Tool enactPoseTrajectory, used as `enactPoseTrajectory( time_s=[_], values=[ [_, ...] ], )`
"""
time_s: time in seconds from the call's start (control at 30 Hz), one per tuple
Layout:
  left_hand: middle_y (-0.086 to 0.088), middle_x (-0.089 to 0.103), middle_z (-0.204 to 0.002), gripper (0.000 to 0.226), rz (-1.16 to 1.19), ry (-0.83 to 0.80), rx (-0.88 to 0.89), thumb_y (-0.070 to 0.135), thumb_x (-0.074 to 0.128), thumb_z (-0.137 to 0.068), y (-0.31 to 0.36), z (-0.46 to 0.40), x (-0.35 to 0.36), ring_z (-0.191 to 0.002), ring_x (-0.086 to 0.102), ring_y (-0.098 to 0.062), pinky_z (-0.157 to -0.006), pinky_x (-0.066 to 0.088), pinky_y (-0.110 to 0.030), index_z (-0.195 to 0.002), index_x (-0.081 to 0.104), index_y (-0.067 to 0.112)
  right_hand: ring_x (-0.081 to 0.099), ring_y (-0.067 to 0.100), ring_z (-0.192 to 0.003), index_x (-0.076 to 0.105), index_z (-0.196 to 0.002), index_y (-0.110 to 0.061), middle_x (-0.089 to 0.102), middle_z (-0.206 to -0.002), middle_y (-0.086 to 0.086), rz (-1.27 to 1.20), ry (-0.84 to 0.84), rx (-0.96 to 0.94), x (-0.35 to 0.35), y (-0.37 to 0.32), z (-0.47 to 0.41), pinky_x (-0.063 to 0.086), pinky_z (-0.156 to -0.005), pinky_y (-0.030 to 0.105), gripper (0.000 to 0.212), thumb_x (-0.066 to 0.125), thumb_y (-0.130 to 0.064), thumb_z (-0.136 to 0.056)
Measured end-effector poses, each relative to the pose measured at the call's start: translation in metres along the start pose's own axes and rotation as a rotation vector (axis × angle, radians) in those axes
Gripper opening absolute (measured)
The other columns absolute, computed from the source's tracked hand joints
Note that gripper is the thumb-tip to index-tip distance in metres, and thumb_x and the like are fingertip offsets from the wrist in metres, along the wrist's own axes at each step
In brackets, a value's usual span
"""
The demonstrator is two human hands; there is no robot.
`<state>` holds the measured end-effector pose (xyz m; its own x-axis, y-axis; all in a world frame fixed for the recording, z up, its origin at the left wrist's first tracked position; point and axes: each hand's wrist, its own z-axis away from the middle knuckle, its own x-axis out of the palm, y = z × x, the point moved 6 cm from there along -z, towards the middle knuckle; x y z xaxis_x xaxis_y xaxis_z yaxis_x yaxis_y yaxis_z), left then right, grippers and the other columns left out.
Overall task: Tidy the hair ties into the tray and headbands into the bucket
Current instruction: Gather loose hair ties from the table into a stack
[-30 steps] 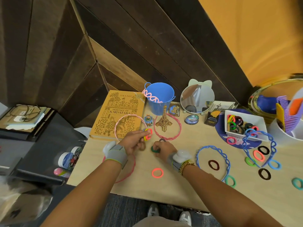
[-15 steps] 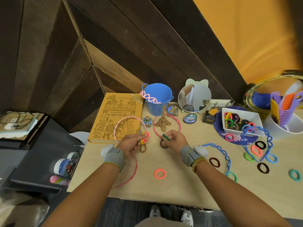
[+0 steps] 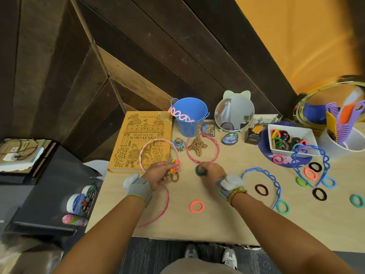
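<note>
Your arms are bare from the wrists back to the lower edge of the view; no sleeves show. Around your left wrist sits a grey fabric band (image 3: 139, 188) with a thin yellow-green edge toward the forearm and a white padded block on its outer side. Your right wrist carries a matching grey band (image 3: 222, 189), again with a white padded lump on top and a line of yellow-green trim. Just behind that band you wear a gold link bracelet (image 3: 235, 194). Your left hand (image 3: 162, 175) and right hand (image 3: 212, 169) are bare, without gloves. Below, you have khaki trousers (image 3: 197, 266) and grey-and-white sneakers (image 3: 229, 258).
</note>
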<state>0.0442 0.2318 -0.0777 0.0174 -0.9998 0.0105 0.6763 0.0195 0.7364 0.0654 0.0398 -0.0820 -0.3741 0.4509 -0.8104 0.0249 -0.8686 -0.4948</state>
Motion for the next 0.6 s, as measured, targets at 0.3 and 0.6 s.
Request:
enactPoseTrajectory(
  time_s=[0.3, 0.6],
  values=[
    [0.005, 0.064, -0.068, 0.013, 0.053, -0.004, -0.007, 0.025, 0.073, -0.077, -0.005, 0.004, -0.006, -0.046, 0.037, -0.002, -0.032, 0.027, -0.010, -0.082, 0.069, 0.013, 0.060, 0.024, -0.085, 0.058, -0.093, -0.018, 0.066, -0.086, 0.000, -0.215, 0.026, 0.060, 0.005, 0.001, 0.014, 0.047, -0.077, 0.028, 0.022, 0.063, -0.011, -0.073],
    [-0.001, 0.052, -0.075, 0.009, 0.026, 0.003, -0.038, 0.024, 0.071, -0.079, -0.007, 0.003, 0.000, -0.049, 0.033, -0.003, -0.033, 0.025, -0.008, -0.080, 0.068, 0.016, 0.050, 0.013, -0.079, 0.058, -0.089, -0.018, 0.054, -0.086, 0.001, -0.296, -0.261, -0.022, 0.043, -0.007, 0.050, 0.039, -0.070, 0.018, 0.029, 0.075, -0.007, -0.068]
  ],
)
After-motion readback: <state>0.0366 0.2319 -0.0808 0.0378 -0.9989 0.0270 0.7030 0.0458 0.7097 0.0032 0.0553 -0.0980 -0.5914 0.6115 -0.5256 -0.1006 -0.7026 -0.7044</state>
